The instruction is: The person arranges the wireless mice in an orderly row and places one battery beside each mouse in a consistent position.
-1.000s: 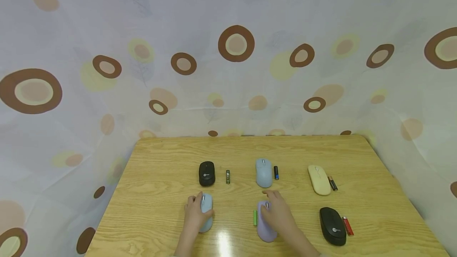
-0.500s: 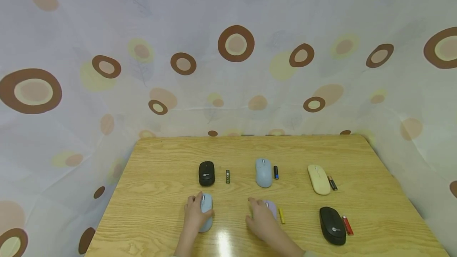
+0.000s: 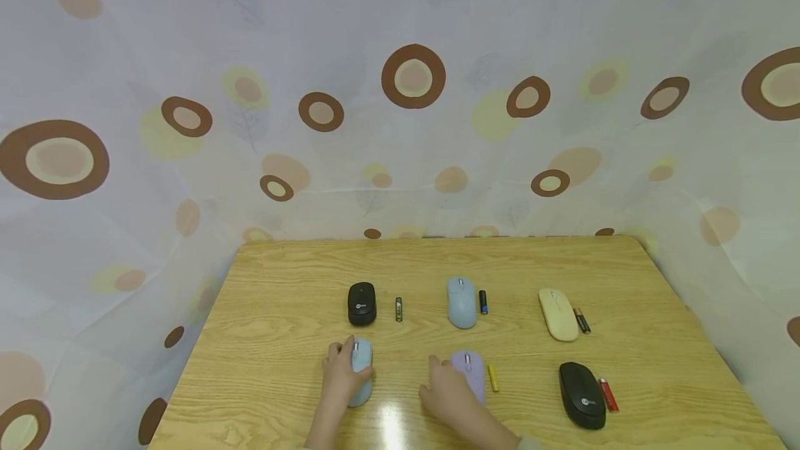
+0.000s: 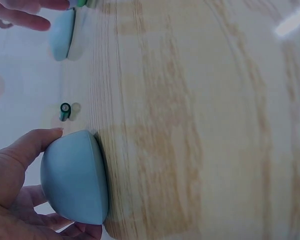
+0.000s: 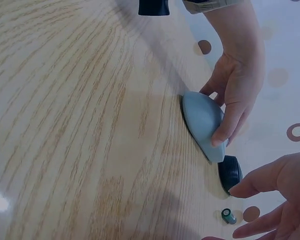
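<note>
My left hand [image 3: 340, 373] grips a light blue computer mouse [image 3: 362, 360] on the wooden table, thumb on its right side and fingers over the left. The left wrist view shows the rounded end of this mouse [image 4: 75, 180] between thumb and fingers. My right hand [image 3: 451, 391] is low beside a purple mouse [image 3: 471, 369], overlapping its left side. In the right wrist view its thumb and fingers [image 5: 257, 182] are spread apart with nothing seen between them. A bright green battery end [image 4: 81, 2] shows by the right fingers in the left wrist view; the head view hides it.
Behind stand a black mouse [image 3: 362, 304] with a dark green battery [image 3: 398, 309] and another blue mouse [image 3: 462, 303] with a black battery [image 3: 483, 302]. A yellow battery [image 3: 494, 378] lies right of the purple mouse. Further right are cream [image 3: 559, 315] and black mice [image 3: 582, 396], each beside a battery.
My right hand has moved left across the purple mouse, uncovering the yellow battery and covering the spot of the green one. The left hand and its mouse stay put.
</note>
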The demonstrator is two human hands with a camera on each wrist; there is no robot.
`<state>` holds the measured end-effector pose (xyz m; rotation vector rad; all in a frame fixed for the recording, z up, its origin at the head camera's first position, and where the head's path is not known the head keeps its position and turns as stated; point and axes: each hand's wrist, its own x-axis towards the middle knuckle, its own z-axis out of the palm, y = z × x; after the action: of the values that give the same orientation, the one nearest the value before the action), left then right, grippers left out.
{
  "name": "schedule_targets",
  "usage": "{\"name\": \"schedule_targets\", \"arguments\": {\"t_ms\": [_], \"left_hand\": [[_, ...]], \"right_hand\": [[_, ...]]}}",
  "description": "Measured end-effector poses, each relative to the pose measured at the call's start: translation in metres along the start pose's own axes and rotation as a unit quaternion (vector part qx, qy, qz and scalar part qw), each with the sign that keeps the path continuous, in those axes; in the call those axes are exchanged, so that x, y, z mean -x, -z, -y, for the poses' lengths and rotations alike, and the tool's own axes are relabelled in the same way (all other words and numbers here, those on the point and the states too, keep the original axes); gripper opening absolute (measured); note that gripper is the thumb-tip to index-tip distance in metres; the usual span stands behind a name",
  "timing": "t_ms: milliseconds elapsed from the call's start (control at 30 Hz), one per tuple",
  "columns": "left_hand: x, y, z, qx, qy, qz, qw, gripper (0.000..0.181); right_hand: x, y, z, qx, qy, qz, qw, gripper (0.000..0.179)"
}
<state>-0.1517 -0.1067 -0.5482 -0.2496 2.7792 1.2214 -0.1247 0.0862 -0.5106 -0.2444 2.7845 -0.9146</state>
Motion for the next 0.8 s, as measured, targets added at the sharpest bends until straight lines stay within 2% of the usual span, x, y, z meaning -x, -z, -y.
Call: {"name": "schedule_targets", "arguments": {"t_ms": [233, 533, 800], "left_hand": [[0.0, 0.0, 0.0, 0.001, 0.001, -0.001, 1.0, 0.074], [0.0, -0.001, 0.001, 0.0, -0.004, -0.006, 1.0, 0.074], [0.0, -0.001, 0.001, -0.001, -0.003, -0.005, 1.0, 0.074]], "right_hand": [[-0.002, -0.01, -0.005, 0.048, 0.025, -0.013, 0.9984, 0.041], [0.0, -0.016, -0.001, 0.109, 0.024, -0.043, 0.9928, 0.024], [0.001, -0.019, 0.001, 0.139, 0.034, -0.069, 0.9873, 0.024]]}}
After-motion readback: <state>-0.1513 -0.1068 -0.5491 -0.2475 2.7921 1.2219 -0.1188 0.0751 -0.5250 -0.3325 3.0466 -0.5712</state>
